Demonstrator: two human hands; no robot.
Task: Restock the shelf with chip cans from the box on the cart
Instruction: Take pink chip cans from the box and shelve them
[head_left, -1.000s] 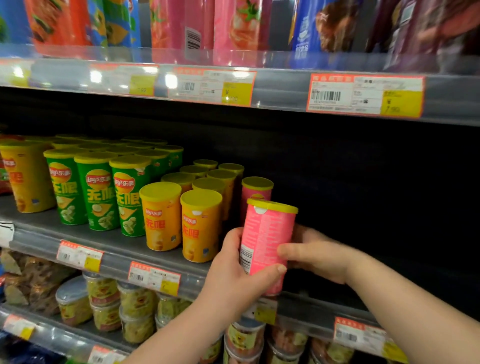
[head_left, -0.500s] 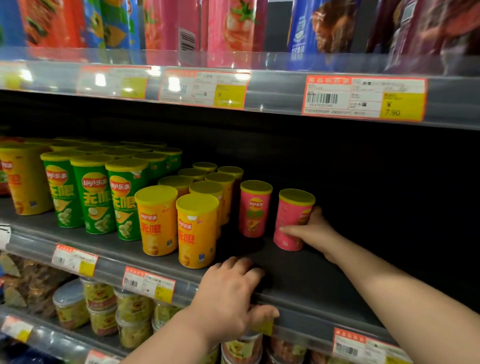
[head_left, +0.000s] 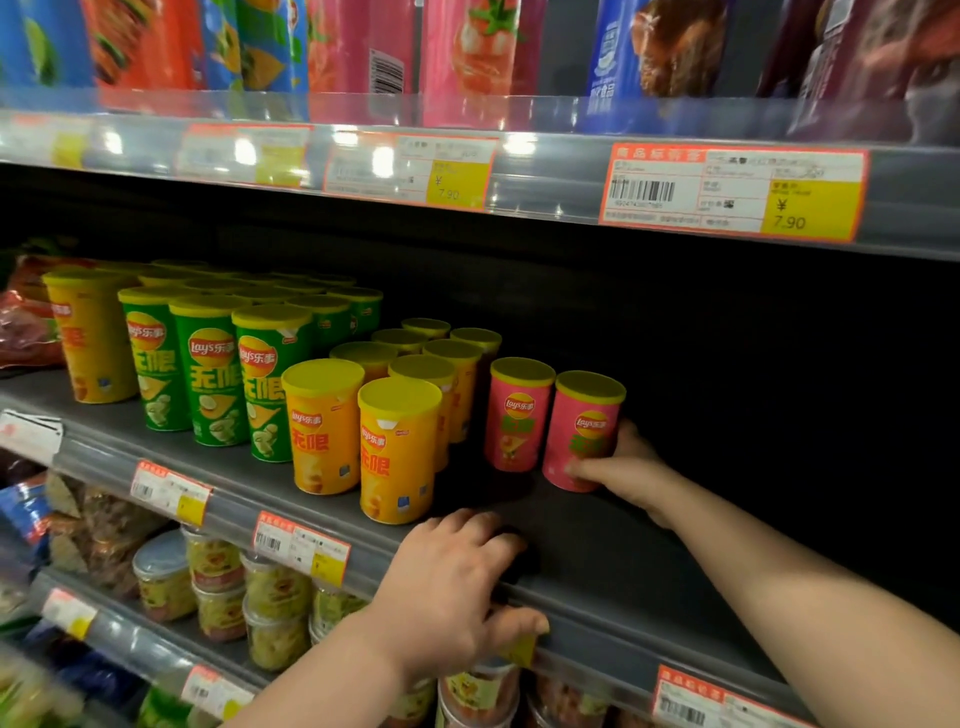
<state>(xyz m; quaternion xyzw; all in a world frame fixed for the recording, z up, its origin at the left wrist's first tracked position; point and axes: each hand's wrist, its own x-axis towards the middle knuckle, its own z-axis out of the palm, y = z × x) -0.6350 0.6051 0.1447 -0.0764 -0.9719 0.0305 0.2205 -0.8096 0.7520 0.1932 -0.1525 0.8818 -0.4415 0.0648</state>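
Since a second ago the pink can has gone from mid-air between both hands to standing upright on the shelf, just right of the other pink can and almost touching it. My right hand wraps its lower half, thumb across the front and fingers behind, with the label facing out. I judge that grip is there to square it into line with its neighbour before letting go. My left hand has dropped to the shelf's front lip, fingers curled over the top and thumb under the rail, probably to steady me on the deep reach. Pink goes beside pink, with the orange cans and green cans in their own rows further left, so the new row seems to build rightward into the dark gap. I cannot see the box or the cart from here.
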